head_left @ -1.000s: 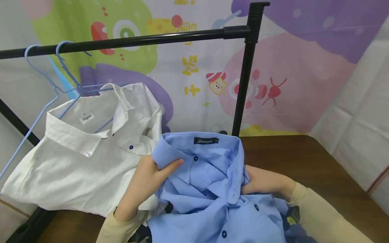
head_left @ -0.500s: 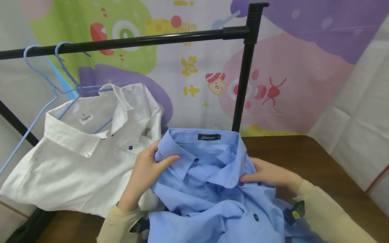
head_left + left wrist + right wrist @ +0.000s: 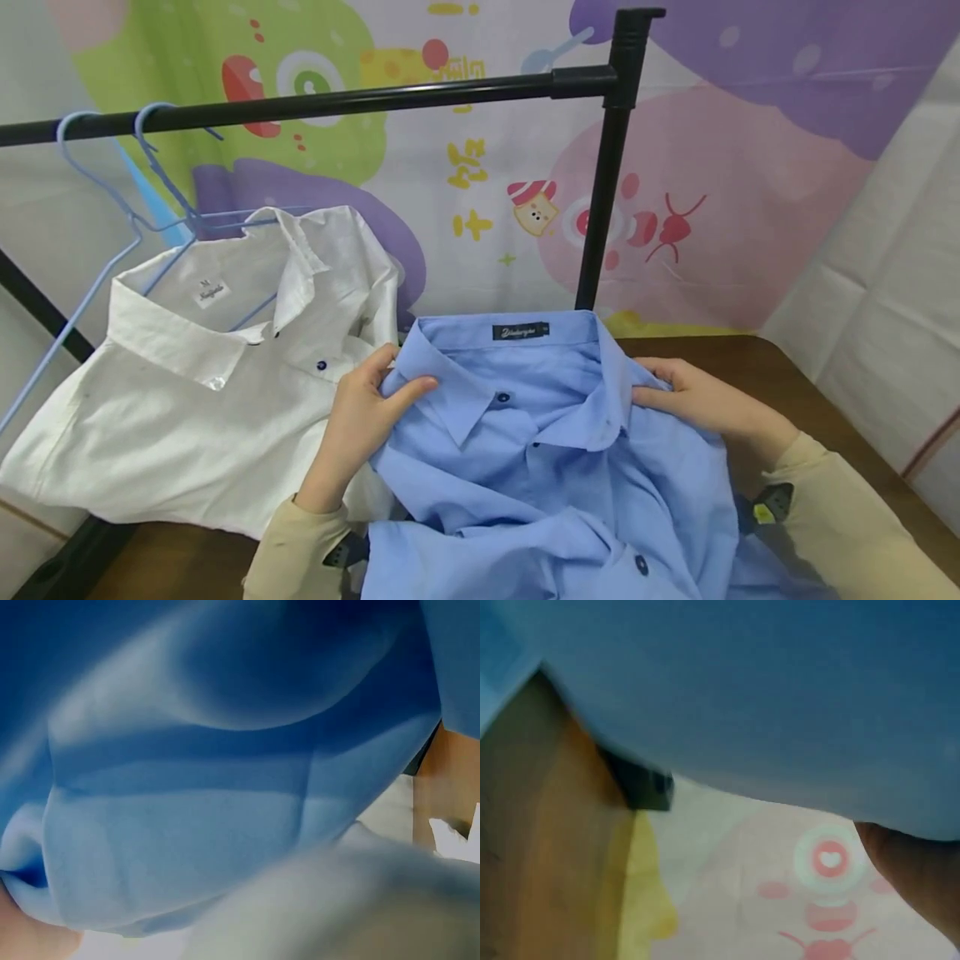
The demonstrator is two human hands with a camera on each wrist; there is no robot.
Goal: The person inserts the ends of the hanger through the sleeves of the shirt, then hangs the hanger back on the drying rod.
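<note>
A light blue button-up shirt [image 3: 540, 467] with dark buttons and a black neck label is held up by its collar in the head view. My left hand [image 3: 360, 425] grips the left side of the collar, thumb on the front, other fingers behind the cloth. On the right, my right hand [image 3: 708, 400] pinches the shirt at the shoulder beside the collar, its thumb also on top. Blue cloth [image 3: 180, 840] fills most of the left wrist view, with a bit of the left hand [image 3: 34, 934] at the lower left corner. The right wrist view shows blue fabric [image 3: 780, 712] and part of a finger [image 3: 911, 877].
A white shirt [image 3: 202, 417] hangs on a blue hanger [image 3: 97, 292] at the left, close by my left hand. Another blue hanger hooks over the black rail [image 3: 375, 98]. The rack's black post [image 3: 603, 200] stands behind the blue shirt, over a brown table [image 3: 720, 367].
My right hand has moved right and up, from the collar out to the shoulder. The blue shirt is spread wider and its collar sits flatter. My left hand has kept its grip, shifting slightly.
</note>
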